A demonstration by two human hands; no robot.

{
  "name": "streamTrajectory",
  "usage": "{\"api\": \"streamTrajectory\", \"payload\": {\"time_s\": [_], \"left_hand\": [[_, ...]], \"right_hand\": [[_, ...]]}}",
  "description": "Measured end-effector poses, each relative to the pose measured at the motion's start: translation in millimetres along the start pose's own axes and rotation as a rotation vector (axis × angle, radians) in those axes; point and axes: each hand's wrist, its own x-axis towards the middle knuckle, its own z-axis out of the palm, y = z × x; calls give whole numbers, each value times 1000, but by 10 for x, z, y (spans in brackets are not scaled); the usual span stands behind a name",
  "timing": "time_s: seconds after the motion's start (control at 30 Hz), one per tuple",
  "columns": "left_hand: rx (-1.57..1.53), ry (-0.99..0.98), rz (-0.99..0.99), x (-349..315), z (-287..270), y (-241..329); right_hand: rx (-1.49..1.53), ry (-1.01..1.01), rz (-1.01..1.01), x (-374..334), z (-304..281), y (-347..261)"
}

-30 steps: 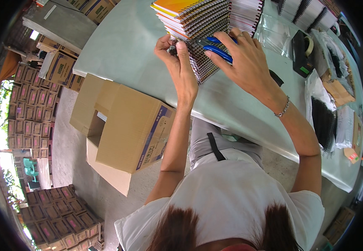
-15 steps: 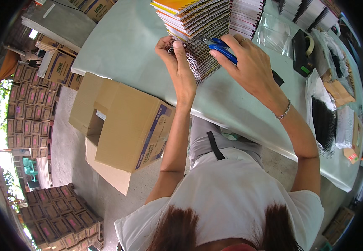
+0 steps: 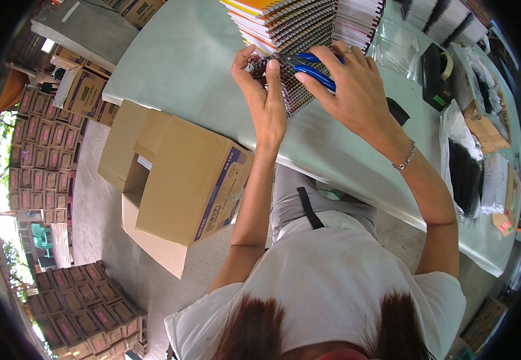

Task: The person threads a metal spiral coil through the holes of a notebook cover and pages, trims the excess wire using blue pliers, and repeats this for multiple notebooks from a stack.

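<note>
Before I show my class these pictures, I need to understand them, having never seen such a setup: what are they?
There is no machine: a person works bare-handed. A fisheye camera worn on the head looks down, so straight edges bend near the rim. On the pale table stand stacked spiral-bound books; toward the right lie a black tape dispenser and a plastic bag of dark coils. The right hand holds blue-handled pliers, tips toward the books. The left hand curls around a dark tangle, too small to identify.
</note>
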Motion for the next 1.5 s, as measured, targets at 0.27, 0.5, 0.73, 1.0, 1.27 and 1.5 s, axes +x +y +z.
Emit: {"api": "streamTrajectory", "payload": {"time_s": [0.27, 0.5, 0.73, 1.0, 1.27, 1.5], "left_hand": [[34, -10, 3, -7, -15, -43], [12, 1, -64, -28, 31, 63], [-38, 91, -61, -35, 62, 26], [22, 24, 1, -66, 32, -2], [75, 9, -30, -95, 7, -106], [116, 25, -9, -101, 16, -134]], "right_hand": [[-2, 4, -5, 12, 0, 14], [128, -141, 86, 30, 61, 53], [87, -51, 106, -67, -55, 74], [33, 3, 24, -113, 69, 126], [56, -37, 13, -33, 71, 99], [156, -178, 164, -83, 41, 38]]}}
